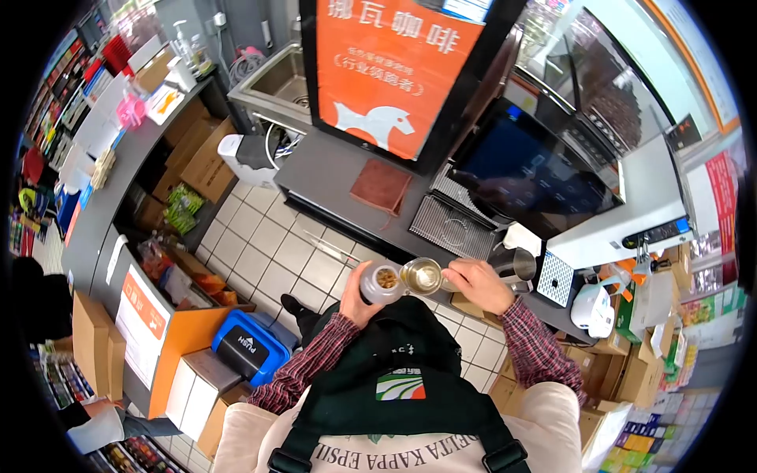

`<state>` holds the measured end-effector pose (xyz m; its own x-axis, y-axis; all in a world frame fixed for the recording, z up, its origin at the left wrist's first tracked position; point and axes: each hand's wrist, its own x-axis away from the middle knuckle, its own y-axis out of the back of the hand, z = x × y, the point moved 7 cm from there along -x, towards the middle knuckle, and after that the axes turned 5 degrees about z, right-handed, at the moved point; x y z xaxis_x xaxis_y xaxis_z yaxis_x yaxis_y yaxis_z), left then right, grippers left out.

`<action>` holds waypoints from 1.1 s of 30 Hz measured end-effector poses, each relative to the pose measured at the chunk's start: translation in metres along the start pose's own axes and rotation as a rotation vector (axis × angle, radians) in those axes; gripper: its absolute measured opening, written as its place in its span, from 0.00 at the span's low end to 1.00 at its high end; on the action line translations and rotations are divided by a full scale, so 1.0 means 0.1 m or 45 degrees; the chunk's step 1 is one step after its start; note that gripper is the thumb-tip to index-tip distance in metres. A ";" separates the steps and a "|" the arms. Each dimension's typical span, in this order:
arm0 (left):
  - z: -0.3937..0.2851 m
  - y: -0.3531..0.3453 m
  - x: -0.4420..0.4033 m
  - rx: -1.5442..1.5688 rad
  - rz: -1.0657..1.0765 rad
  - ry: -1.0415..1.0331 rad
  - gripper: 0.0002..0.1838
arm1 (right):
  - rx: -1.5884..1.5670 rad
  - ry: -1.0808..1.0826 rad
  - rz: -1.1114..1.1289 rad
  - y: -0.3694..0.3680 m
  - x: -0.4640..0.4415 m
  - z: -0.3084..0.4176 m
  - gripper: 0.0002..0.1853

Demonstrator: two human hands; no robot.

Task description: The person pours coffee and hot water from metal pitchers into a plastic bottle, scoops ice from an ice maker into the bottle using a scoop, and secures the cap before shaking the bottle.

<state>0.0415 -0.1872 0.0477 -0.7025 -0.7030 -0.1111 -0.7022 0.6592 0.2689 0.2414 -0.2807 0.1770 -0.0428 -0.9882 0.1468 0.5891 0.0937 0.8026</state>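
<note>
My left hand is wrapped round a translucent cup with a few brown bits at its bottom. Close against it, rim to rim, is a round metal pitcher that I grip from the side with my right hand. The pitcher's inside is shiny, with a pale patch at the bottom that may be liquid or a reflection. Both vessels are held in front of my dark apron, just short of the counter edge. Whether their rims touch, I cannot tell.
Ahead lies a grey counter with a folded brown cloth, a drip tray and a dark-screened machine. A clear jug stands to the right. A blue bin and cardboard boxes are on the left floor.
</note>
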 end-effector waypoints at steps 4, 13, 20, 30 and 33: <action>0.24 0.02 0.00 0.147 -0.065 -0.009 0.47 | -0.453 -0.331 -0.185 -0.11 0.37 -0.39 0.21; 0.09 0.62 -0.66 0.220 -0.344 0.027 0.49 | -0.606 -0.494 -0.667 -0.20 0.75 -0.69 0.22; 0.38 0.89 -1.05 0.297 -0.436 0.040 0.49 | -0.556 -0.518 -0.759 -0.26 0.84 -0.44 0.19; 1.01 1.34 -1.92 -0.083 -0.371 -0.025 0.46 | -0.962 -1.043 -1.081 -0.77 1.50 -0.07 0.23; 1.17 1.34 -2.04 -0.088 -0.397 0.002 0.47 | -0.958 -1.116 -1.132 -0.83 1.59 0.05 0.24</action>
<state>0.0772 0.0758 -0.0053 -0.4544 -0.8688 -0.1968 -0.8740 0.3922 0.2869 0.1815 -0.4453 0.1368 -0.9173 -0.2700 0.2926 0.3688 -0.8531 0.3690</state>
